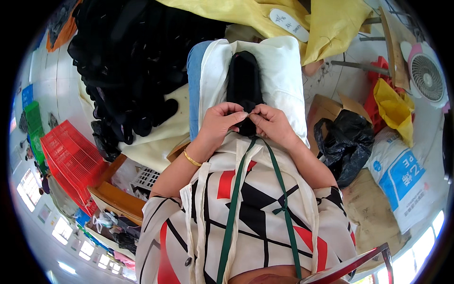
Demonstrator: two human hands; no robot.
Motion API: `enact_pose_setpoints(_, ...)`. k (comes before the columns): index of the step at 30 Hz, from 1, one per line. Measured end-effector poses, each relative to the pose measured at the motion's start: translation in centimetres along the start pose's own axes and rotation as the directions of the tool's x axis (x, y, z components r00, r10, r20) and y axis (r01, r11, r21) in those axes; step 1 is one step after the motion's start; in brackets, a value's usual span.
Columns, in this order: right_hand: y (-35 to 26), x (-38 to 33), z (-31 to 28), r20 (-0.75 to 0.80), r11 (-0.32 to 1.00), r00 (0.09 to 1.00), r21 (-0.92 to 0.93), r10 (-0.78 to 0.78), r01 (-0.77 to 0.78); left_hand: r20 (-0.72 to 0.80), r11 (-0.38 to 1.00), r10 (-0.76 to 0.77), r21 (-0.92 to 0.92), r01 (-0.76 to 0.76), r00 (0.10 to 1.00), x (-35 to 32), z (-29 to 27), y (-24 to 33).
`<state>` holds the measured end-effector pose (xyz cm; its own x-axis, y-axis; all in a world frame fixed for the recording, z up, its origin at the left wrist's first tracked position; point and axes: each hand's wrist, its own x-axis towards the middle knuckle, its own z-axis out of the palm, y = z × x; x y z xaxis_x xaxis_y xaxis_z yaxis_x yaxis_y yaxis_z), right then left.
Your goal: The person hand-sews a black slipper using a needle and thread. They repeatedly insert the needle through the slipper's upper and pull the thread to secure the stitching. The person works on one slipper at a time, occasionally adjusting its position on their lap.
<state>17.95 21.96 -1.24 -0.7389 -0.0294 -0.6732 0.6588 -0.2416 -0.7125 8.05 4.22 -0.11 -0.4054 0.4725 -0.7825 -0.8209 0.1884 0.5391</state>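
Note:
A long black cloth shoe (244,78) lies lengthwise on the white cloth (283,71) over my lap, its rounded end pointing away from me. Above its near end, my left hand (222,122) and my right hand (273,124) meet with thumbs and forefingers pinched. Whatever is between the fingertips is too small to make out. A gold bracelet (191,158) circles my left wrist. Dark green strings (236,199) hang down my front, below the hands.
Left of my lap is a big heap of black shoes (137,61) on pale yellow cloth. A red crate (71,161) stands farther left. On the right are a black plastic bag (347,142), a cardboard box (326,113), a white sack (402,180) and a fan (425,75).

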Motion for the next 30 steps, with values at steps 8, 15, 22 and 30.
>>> enact_pose_setpoints(8, -0.1, 0.5, 0.8, -0.027, 0.998, 0.998, -0.017, 0.053, -0.054, 0.029, 0.999, 0.04, 0.005, -0.04, 0.999, 0.5, -0.6, -0.5)
enact_pose_setpoints(15, 0.7, 0.6, 0.4, 0.032, 0.979, 0.988, -0.134, -0.148, 0.151, 0.014, 0.997, 0.047, -0.065, -0.046, 0.999, 0.4, -0.5, -0.7)
enact_pose_setpoints(22, 1.2, 1.0, 0.0, 0.082, 0.975, 0.979, -0.112, -0.185, 0.194, 0.026, 0.994, 0.047, -0.099, -0.045, 0.999, 0.4, -0.6, -0.9)
enact_pose_setpoints(30, -0.3, 0.7, 0.6, 0.056, 0.999, 0.998, -0.047, 0.017, -0.014, 0.032, 0.999, 0.05, -0.02, -0.049, 0.998, 0.7, -0.7, -0.7)
